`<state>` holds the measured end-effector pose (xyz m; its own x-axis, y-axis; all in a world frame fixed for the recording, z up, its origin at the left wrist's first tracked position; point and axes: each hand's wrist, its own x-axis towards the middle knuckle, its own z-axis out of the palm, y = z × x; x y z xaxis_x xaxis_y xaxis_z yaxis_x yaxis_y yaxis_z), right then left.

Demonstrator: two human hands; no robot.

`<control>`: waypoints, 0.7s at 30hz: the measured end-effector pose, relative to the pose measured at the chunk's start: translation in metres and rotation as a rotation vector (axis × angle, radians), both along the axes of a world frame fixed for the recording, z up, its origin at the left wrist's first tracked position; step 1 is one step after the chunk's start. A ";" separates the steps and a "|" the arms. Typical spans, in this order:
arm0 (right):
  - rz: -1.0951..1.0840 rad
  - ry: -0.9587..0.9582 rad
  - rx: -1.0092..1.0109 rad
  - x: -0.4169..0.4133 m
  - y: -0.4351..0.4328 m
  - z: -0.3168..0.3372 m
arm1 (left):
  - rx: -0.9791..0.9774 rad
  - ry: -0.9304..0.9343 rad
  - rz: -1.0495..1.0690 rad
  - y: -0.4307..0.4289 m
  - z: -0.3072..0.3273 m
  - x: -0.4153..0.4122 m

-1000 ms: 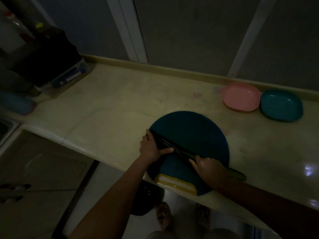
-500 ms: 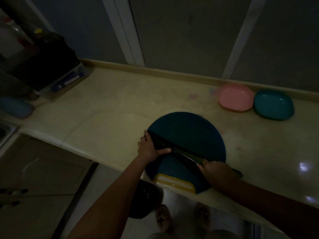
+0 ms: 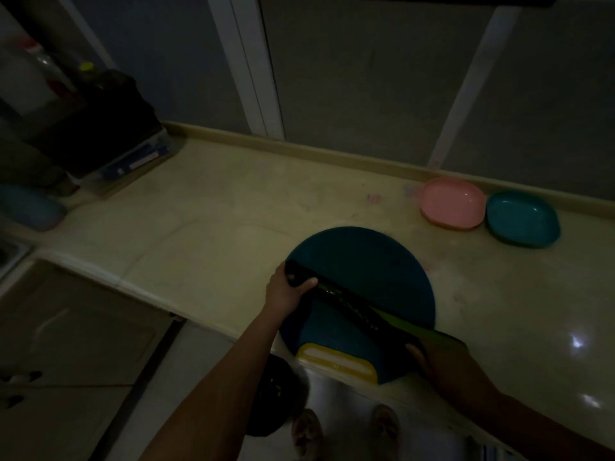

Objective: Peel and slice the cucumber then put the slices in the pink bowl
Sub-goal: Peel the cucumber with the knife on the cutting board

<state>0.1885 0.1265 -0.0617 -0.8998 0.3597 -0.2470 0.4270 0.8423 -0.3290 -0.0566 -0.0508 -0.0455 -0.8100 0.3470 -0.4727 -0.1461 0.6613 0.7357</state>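
The scene is very dark. A long dark cucumber (image 3: 349,306) lies slantwise across a round dark-blue cutting board (image 3: 366,257) with a yellow handle (image 3: 336,359). My left hand (image 3: 289,291) grips the cucumber's far-left end. My right hand (image 3: 446,367) is curled at its near-right end and seems to hold a peeler, mostly hidden. A pale green peeled strip (image 3: 419,329) shows just before that hand. The pink bowl (image 3: 452,202) sits at the back right, holding nothing.
A teal bowl (image 3: 522,217) touches the pink one on its right. Dark boxes (image 3: 100,128) and a blue object (image 3: 30,207) stand at the far left. The board overhangs the counter's front edge (image 3: 206,324). A black bin (image 3: 273,400) is on the floor below.
My right hand has slid down the cucumber toward its near-right end, leaving a pale green strip behind it. My left hand has kept its grip on the other end.
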 end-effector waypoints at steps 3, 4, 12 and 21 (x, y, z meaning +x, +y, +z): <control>0.100 -0.081 0.120 -0.019 -0.004 0.005 | 0.056 -0.017 0.147 -0.004 -0.004 -0.002; 0.107 -0.106 0.140 -0.027 -0.006 0.011 | 0.064 -0.022 0.161 -0.006 -0.005 -0.003; 0.020 -0.101 0.081 -0.076 -0.022 0.015 | 0.133 -0.189 0.033 -0.005 -0.003 -0.015; -0.058 -0.051 -0.035 -0.114 -0.044 0.020 | 0.163 -0.339 -0.052 0.001 0.000 -0.027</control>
<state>0.0744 0.0821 -0.0413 -0.8638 0.4009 -0.3052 0.4914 0.8043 -0.3342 -0.0833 -0.0499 -0.0452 -0.5958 0.4767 -0.6463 -0.3686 0.5527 0.7474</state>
